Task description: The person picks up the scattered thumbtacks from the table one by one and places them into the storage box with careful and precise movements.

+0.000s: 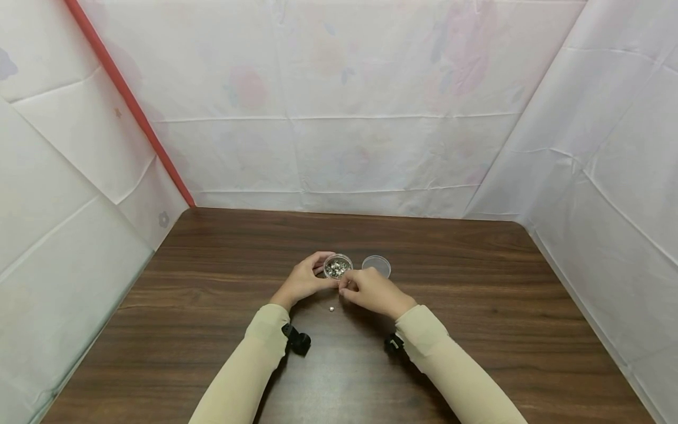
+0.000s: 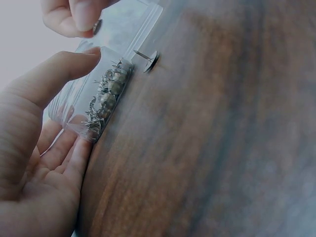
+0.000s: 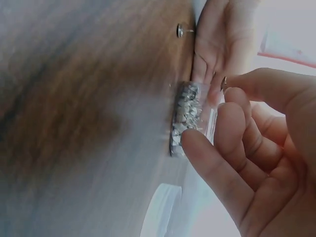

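A round clear plastic container [image 1: 339, 255] stands on the table, with a heap of silver thumbtacks [image 2: 107, 101] inside. My left hand [image 1: 304, 282] holds it from the left, fingers behind and thumb along the near side. Above its near edge, my right hand [image 1: 376, 291] pinches one thumbtack [image 3: 224, 83] between thumb and fingertip; the little finger reaches down beside the container in the right wrist view. Another thumbtack [image 1: 331, 309] lies on the table nearer to me, its pin pointing up in the left wrist view [image 2: 148, 61].
A clear round lid [image 1: 377, 265] lies on the table just right of the container, partly behind my right hand. The dark wooden table [image 1: 212, 282] has pale cloth hangings [image 1: 339, 153] at its back and both sides. A black wrist device [image 1: 300, 343] sits at my left sleeve.
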The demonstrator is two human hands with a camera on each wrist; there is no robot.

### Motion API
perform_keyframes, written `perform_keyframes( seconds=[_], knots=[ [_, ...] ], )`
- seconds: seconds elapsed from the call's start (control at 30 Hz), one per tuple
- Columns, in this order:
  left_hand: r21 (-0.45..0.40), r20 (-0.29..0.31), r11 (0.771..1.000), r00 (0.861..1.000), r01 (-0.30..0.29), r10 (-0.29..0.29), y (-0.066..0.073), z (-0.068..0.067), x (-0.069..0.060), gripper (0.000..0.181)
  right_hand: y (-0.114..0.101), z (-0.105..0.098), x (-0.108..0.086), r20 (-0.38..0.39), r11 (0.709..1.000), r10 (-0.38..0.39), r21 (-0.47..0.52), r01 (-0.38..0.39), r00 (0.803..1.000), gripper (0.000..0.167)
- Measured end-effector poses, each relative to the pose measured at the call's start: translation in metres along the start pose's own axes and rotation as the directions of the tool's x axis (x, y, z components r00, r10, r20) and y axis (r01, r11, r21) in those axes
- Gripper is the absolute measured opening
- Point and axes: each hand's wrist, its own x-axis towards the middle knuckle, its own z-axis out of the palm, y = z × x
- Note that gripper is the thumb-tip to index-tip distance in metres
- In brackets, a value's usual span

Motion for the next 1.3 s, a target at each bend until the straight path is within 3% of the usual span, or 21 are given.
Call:
perform_keyframes(
  seconds=[0.37, 0.67, 0.97, 1.3],
  knots=[
    [-0.041, 0.003, 0.999, 1.000, 0.023, -0.022, 0.001, 0.000, 0.000, 0.075, 0.005, -0.008, 0.005, -0.083, 0.997, 0.039, -0.056, -0.044, 0.996, 0.007],
    [-0.015, -0.005, 0.999, 1.000, 0.028, -0.028, 0.001, 0.001, -0.001, 0.075, 0.005, -0.007, 0.011, -0.191, 0.994, 0.060, -0.073, -0.075, 0.980, 0.006],
    [-0.022, 0.002, 0.999, 0.999, 0.039, -0.039, 0.001, 0.002, -0.001, 0.077, 0.008, -0.008, 0.022, -0.180, 0.985, 0.144, -0.072, -0.159, 0.973, 0.008],
    [-0.046, 0.001, 0.998, 0.999, 0.043, -0.043, 0.003, 0.004, -0.001, 0.078, 0.015, -0.007, 0.032, -0.179, 0.972, 0.173, -0.126, -0.197, 0.969, 0.008]
  ],
)
